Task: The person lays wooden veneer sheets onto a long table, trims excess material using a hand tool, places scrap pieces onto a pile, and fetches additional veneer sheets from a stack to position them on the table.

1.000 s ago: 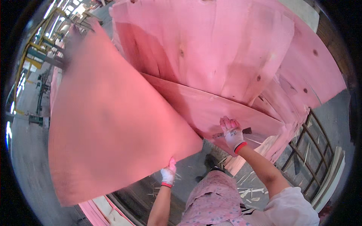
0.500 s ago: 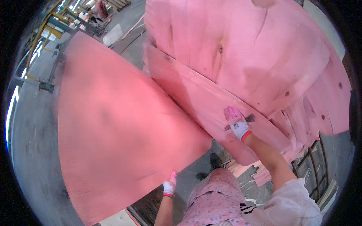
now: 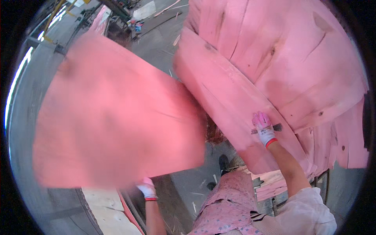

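My left hand (image 3: 147, 188), in a white glove with pink fingers and a red cuff, grips the near edge of a large pink wood veneer sheet (image 3: 117, 117). That sheet is raised and blurred by motion; it hides part of the fingers. On the right, my right hand (image 3: 264, 126), gloved the same way, lies low over a pink veneer sheet (image 3: 235, 102) on top of a stack. Its fingers look bent. A dark bar-like piece (image 3: 277, 127) juts out on both sides of this hand, seemingly within its grip; its kind I cannot make out.
More pink veneer sheets (image 3: 305, 74), with knots and splits, overlap on the right. At lower left lies a pale sheet stack (image 3: 103, 203). Wood scraps litter the grey floor (image 3: 188, 176) around my feet. Machinery with yellow and green parts stands at the far left.
My left hand has moved left and slightly nearer with the raised veneer sheet, widening the gap to the stack. My right hand stays on the stack, its fingers now looking more bent. The view has shifted.
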The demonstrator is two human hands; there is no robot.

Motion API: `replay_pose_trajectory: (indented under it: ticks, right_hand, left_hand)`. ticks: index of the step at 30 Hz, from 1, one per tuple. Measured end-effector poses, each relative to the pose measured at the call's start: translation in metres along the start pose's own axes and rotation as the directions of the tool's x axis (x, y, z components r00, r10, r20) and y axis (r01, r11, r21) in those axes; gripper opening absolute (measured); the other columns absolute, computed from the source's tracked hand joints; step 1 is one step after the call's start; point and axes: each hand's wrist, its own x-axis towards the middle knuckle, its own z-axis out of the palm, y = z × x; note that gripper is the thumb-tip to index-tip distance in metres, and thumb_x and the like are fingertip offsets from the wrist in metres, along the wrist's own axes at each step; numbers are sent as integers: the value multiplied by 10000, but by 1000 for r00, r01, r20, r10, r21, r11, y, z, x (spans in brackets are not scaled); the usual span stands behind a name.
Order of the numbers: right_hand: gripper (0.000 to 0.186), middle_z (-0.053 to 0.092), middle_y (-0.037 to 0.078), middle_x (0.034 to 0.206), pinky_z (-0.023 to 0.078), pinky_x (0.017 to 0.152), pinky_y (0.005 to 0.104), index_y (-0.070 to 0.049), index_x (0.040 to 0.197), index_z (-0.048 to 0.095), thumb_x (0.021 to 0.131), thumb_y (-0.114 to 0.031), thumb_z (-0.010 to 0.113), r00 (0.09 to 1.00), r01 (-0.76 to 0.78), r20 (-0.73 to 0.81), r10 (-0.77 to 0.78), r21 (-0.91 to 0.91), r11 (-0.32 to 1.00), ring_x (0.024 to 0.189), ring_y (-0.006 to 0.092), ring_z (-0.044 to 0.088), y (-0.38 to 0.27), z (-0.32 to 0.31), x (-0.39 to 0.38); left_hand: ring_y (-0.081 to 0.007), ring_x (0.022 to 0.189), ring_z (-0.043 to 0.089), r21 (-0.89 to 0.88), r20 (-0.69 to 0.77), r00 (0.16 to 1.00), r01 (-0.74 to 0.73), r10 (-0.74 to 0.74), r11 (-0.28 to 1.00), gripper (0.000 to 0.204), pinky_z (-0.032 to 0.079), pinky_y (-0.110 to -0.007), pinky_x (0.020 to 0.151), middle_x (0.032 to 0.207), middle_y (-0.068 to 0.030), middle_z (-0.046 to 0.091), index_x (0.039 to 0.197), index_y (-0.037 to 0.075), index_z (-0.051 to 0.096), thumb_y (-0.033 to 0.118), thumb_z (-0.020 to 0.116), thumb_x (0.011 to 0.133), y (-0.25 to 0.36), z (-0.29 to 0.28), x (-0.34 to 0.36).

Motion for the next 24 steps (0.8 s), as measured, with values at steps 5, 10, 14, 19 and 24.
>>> replay_pose_trajectory:
  ticks: [5,10,14,19,24]
  right_hand:
    - [489,364,74,1420,177,1121,465,-131,1228,518,785,-332,572,999,-12,-31,18,176,984,1343,293,278,-7,14,3]
    - [610,311,69,1463,144,1129,463,-134,1311,453,790,-442,534,1000,16,0,-16,-129,991,1359,303,251,7,64,-7]
    - [717,258,82,1485,109,1134,465,-135,1358,394,779,-540,512,937,-8,345,58,-144,990,1377,298,200,-24,30,18]
    - [855,191,99,1513,66,1139,467,-135,1417,319,766,-662,485,778,-36,595,201,-278,960,1400,291,136,-36,-24,60]
    - [890,185,121,1512,63,1140,462,-124,1435,278,772,-691,454,785,104,593,177,-408,907,1408,298,92,-40,-37,49]
  left_hand:
    - [-250,1173,454,11,45,965,-257,257,966,732,405,-437,968,1270,-94,488,1303,75,422,617,501,819,88,-40,48]
    - [-299,1211,421,73,-86,967,-234,240,969,850,356,-467,1023,1322,-126,440,1340,62,374,698,476,786,200,-46,21]
    - [-321,1214,411,365,-167,910,-301,380,881,897,331,-473,1043,1331,-151,424,1344,54,362,733,466,768,268,-98,-27]
    - [-278,1173,431,181,-159,910,-355,384,917,827,373,-455,991,1263,-151,466,1347,29,341,659,455,824,295,-217,-120]
    - [-255,1098,485,308,-199,944,-196,265,931,543,400,-425,961,1160,-126,533,1222,7,462,449,469,907,304,-375,-214]
